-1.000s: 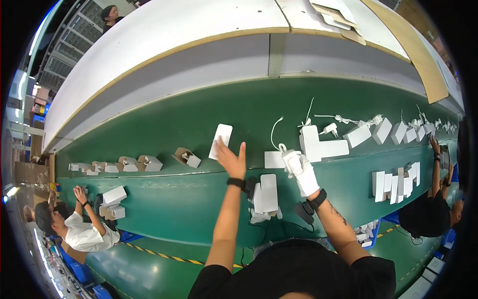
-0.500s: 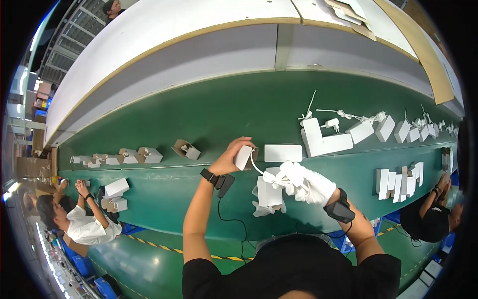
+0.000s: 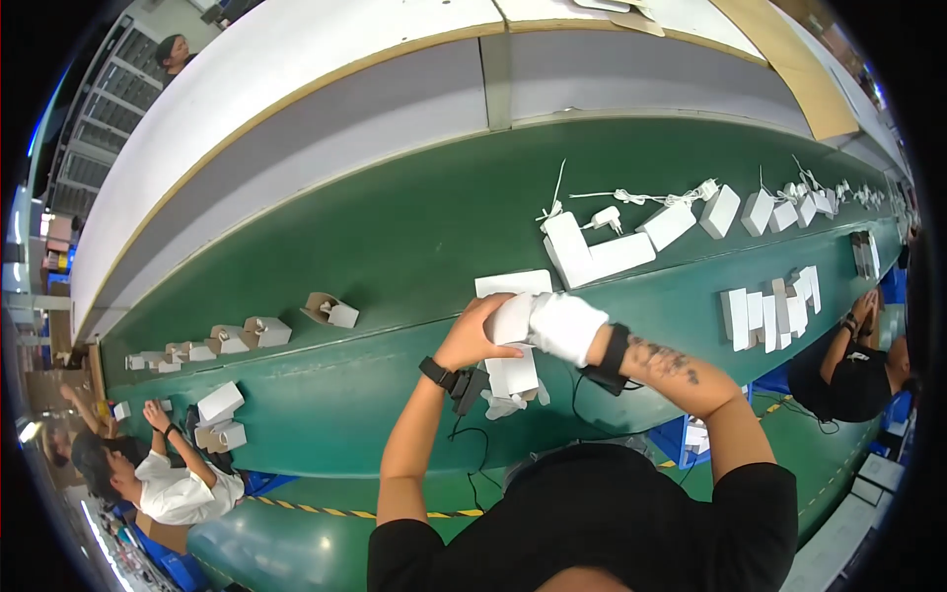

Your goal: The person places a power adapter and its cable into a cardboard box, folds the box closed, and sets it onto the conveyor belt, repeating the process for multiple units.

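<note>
My left hand (image 3: 468,337) is wrapped round a small white box (image 3: 509,322), held above the green bench with the thumb and fingers on its sides. My right hand (image 3: 566,328), in a white glove, presses against the right end of this box. The glove's fingers are hidden, so what they hold does not show. Just behind the hands lies another white box (image 3: 513,283). Below them, nearer to me, is a white box (image 3: 512,376) beside crumpled clear plastic (image 3: 504,406).
White boxes (image 3: 621,260) and a white plug adapter (image 3: 605,219) with cables lie at the back right. Several upright boxes (image 3: 769,314) stand right. Open boxes (image 3: 330,310) line the left. Co-workers sit left (image 3: 182,483) and right (image 3: 837,380). A white shelf (image 3: 296,109) runs along the back.
My gloved hand has moved up and left against the box, and the white cable seen between my hands is out of sight. My left hand and box have shifted slightly right. The view has turned.
</note>
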{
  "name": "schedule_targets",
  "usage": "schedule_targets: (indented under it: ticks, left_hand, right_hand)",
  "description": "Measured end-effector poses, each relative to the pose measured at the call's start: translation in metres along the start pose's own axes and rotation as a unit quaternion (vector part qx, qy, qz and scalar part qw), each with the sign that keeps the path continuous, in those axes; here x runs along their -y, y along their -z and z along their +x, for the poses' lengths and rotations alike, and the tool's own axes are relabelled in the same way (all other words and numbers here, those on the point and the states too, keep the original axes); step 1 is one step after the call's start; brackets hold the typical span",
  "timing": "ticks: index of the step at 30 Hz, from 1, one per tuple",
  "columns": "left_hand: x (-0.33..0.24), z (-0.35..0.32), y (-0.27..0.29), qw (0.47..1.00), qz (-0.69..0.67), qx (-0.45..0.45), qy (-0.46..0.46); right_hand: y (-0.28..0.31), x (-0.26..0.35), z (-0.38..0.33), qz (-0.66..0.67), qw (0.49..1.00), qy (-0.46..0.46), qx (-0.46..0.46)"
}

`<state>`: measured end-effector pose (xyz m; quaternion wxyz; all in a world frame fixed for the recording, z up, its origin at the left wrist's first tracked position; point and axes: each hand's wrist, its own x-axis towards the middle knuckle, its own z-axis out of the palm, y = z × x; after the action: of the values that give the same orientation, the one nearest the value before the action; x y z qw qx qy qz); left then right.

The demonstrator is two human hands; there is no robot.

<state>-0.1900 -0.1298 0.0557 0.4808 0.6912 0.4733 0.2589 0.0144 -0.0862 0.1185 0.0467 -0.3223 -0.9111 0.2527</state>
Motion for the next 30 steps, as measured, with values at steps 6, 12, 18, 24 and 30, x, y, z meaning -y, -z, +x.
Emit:
schedule_targets:
  ticks: [6,12,18,24,30]
  left_hand:
    - [0.002,0.021,-0.013,0.992,-0.127,-0.008,-0.005]
    - [0.079,-0.019,0.054,0.943,-0.149,-0.297,0.005]
    - [0.190,-0.061,0.086,0.907,-0.174,-0.305,0.232]
    - [0.039,-0.050,0.046,0.801,0.043,-0.593,0.071]
    - [-0.031,-0.030,-0.037,0.837,-0.448,-0.296,0.106]
  right_hand:
    - [-0.022,0.003,0.019,-0.047,0.997,0.007,0.067]
    - [0.013,-0.101,0.025,-0.133,0.946,-0.284,-0.082]
    - [-0.026,-0.216,0.079,0.060,0.807,-0.587,0.014]
    - [-0.042,-0.287,0.038,0.061,0.723,-0.679,-0.114]
    - [-0.015,-0.196,-0.011,0.679,0.621,-0.127,-0.370]
